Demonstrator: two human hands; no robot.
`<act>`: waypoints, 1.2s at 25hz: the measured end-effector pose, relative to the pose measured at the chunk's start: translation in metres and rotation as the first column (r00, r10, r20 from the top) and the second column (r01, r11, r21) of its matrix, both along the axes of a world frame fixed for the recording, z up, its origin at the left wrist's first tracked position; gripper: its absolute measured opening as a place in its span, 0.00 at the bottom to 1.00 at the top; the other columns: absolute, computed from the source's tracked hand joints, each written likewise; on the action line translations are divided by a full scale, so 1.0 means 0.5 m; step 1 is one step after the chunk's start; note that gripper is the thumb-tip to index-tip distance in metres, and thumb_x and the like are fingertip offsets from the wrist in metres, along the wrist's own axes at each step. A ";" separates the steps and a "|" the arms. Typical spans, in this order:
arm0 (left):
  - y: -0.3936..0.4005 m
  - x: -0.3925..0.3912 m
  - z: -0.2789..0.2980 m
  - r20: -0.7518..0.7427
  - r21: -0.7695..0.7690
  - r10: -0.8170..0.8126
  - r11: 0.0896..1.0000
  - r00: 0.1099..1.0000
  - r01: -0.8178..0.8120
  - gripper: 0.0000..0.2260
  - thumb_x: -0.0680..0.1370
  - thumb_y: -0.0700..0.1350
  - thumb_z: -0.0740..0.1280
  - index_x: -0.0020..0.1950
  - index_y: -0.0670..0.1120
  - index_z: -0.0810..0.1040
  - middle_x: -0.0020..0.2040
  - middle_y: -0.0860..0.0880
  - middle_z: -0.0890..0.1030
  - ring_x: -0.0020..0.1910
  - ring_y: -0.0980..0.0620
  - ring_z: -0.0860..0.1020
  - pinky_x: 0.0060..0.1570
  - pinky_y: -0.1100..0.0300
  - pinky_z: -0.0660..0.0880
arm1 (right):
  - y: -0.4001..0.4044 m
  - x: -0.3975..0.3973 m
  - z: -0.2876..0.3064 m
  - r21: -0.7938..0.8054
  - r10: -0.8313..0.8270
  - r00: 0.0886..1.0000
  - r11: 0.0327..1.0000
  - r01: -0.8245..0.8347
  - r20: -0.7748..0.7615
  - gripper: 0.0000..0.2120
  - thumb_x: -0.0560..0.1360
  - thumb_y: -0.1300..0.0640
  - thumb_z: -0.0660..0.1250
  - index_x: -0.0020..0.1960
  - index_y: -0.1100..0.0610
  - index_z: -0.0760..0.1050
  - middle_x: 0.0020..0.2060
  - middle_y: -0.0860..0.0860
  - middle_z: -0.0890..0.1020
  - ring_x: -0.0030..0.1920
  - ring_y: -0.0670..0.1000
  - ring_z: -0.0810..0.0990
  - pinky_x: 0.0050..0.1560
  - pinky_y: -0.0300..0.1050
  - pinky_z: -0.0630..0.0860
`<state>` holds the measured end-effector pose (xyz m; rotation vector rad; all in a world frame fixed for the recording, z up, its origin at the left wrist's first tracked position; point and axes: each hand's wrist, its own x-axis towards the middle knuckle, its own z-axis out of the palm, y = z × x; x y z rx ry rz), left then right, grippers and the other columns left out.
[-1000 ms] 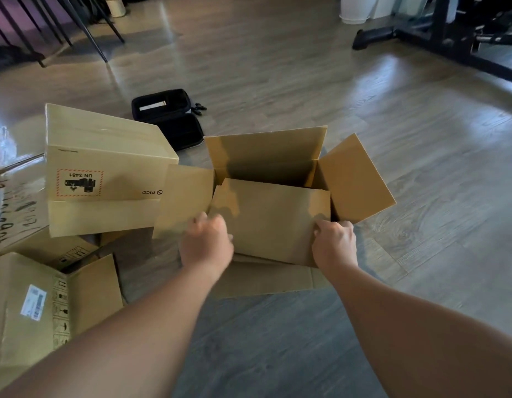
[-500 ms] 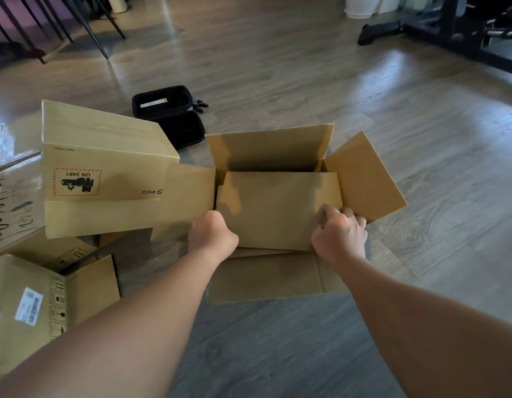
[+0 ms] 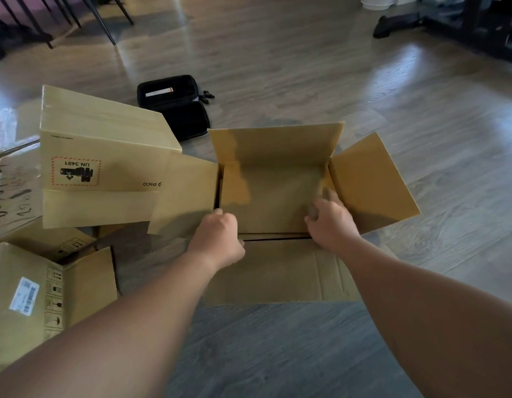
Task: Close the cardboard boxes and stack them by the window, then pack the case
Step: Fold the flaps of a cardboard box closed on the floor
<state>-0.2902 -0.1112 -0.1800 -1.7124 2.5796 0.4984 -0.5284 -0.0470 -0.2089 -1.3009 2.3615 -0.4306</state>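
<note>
the box (image 3: 277, 268) is sitting on the floor (image 3: 335, 81) before the person. the left hand (image 3: 220, 239) is gripping its near flap (image 3: 266, 202), folded inward; the right hand (image 3: 330, 222) is pressing it, fingers loose.

Dim room; window glare streaks floor (image 3: 407, 90) top right, right hand (image 3: 330, 222) motion-blurred, wide-angle edge warp.

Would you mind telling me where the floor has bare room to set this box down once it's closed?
Bare floor lies beyond and to the right of the open box, up to the black frame. There is also a patch between the forearms. The left is crowded: the PICO box, the labelled box and the black case.
</note>
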 end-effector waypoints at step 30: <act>0.072 0.155 0.023 0.231 0.036 0.226 0.970 0.946 -0.241 0.16 0.82 0.55 0.59 0.57 0.47 0.81 0.69 0.41 0.68 0.58 0.40 0.73 0.51 0.49 0.76 | 0.158 0.097 0.048 0.259 0.236 0.883 0.956 -0.136 -0.406 0.09 0.74 0.50 0.63 0.36 0.49 0.70 0.32 0.47 0.75 0.30 0.47 0.72 0.27 0.40 0.65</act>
